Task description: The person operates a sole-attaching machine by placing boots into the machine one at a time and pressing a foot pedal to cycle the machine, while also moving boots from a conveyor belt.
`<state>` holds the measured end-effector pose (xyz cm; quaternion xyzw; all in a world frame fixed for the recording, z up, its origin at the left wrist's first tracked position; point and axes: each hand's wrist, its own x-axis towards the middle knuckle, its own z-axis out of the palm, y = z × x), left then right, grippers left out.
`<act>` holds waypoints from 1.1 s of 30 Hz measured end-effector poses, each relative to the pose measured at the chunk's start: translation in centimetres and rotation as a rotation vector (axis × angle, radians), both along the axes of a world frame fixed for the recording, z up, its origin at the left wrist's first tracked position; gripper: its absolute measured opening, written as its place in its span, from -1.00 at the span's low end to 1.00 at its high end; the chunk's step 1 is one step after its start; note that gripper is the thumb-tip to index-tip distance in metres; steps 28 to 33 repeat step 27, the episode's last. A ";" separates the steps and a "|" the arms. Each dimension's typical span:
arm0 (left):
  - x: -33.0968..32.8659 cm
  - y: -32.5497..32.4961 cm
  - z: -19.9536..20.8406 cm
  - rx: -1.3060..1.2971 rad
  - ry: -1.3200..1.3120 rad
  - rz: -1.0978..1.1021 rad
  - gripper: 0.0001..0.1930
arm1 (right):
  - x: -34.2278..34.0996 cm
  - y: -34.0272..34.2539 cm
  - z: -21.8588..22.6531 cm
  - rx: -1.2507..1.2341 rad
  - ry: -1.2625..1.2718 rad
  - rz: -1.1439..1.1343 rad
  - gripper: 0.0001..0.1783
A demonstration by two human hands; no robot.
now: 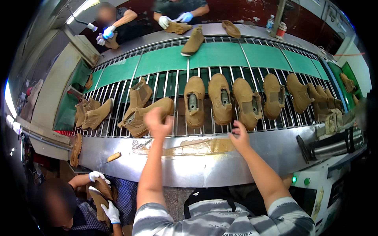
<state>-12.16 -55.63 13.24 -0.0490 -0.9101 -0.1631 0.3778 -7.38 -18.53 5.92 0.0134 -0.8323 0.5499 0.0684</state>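
Tan suede boots lie in a row on the barred conveyor (275, 125), above a steel ledge (189, 157). The person's left hand (157, 122) is raised over a boot lying on its side (147, 114), fingers spread and loose, apparently just clear of the leather, though contact cannot be ruled out from this angle. The right hand (239, 135) hovers at the conveyor's near edge, fingers curled but grasping nothing, just below an upright boot (247, 103). Nearby, a gloved co-worker (103, 196) at lower left holds another boot.
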 end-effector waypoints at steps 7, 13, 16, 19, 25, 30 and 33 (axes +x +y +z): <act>1.0 -11.6 5.3 -0.357 -0.403 0.424 -0.55 | 18.5 17.3 0.5 0.025 -0.030 -0.426 -0.71; -0.9 -13.1 4.7 -0.464 -0.655 0.114 -0.59 | 25.2 24.8 2.7 -0.152 0.086 -0.756 -0.80; -1.1 -11.2 6.7 -0.466 -0.677 0.088 -0.61 | 25.8 25.3 7.2 0.292 0.271 -0.619 -0.88; -1.5 -7.8 10.8 -0.405 -0.595 -0.020 -0.64 | 24.8 24.1 9.3 -0.037 0.364 -0.688 -0.91; 7.4 0.0 25.9 -0.032 -0.596 -0.177 -0.66 | 25.5 17.2 10.8 -0.505 0.155 -0.365 -0.72; 10.0 1.9 27.7 0.095 -0.557 -0.284 -0.66 | 25.9 13.0 13.1 -0.694 0.028 -0.165 -0.41; 10.0 1.9 27.7 0.095 -0.557 -0.284 -0.66 | 25.9 13.0 13.1 -0.694 0.028 -0.165 -0.41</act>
